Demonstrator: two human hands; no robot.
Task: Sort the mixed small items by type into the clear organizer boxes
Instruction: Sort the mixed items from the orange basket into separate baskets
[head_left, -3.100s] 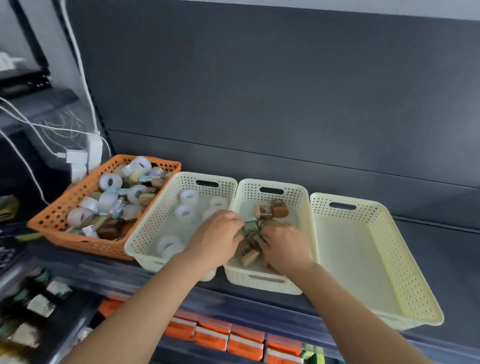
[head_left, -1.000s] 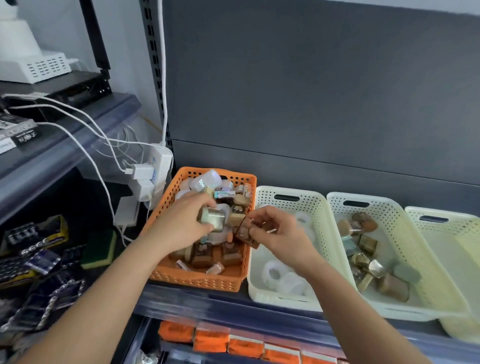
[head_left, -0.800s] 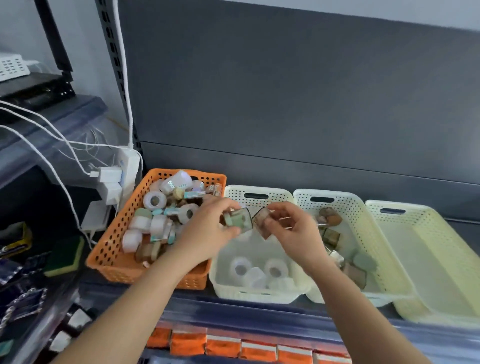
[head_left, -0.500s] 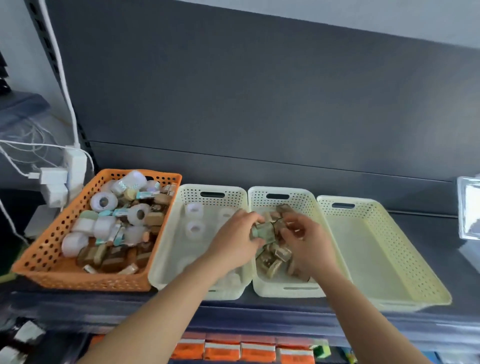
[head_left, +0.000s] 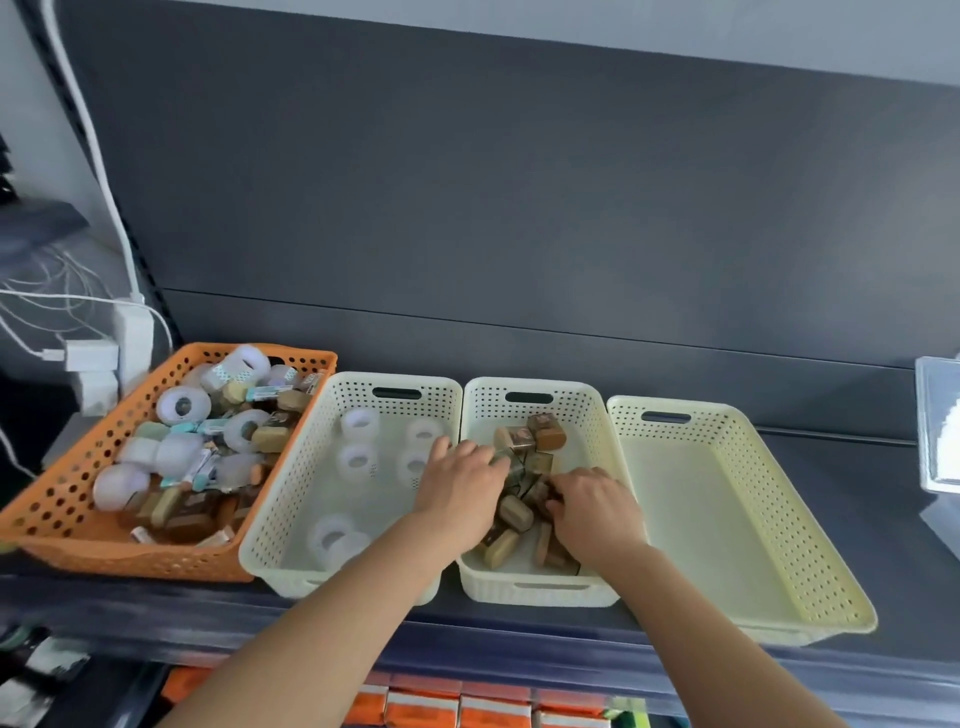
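Both hands are down in the middle cream basket (head_left: 582, 400) on the shelf (head_left: 872, 519), at the drop-off step for the brown blocks (head_left: 514, 512). The left hand (head_left: 460, 488) and right hand (head_left: 595, 512) curl their fingers over the pile, but I cannot tell whether either clamps a block. Next they likely must let go and reach to the orange basket (head_left: 62, 514) at the shelf's left end.

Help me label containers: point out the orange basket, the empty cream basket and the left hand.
orange basket (head_left: 58, 498), head view, left wall.
empty cream basket (head_left: 691, 512), head view, bare floor.
left hand (head_left: 460, 486), head view, back of hand.
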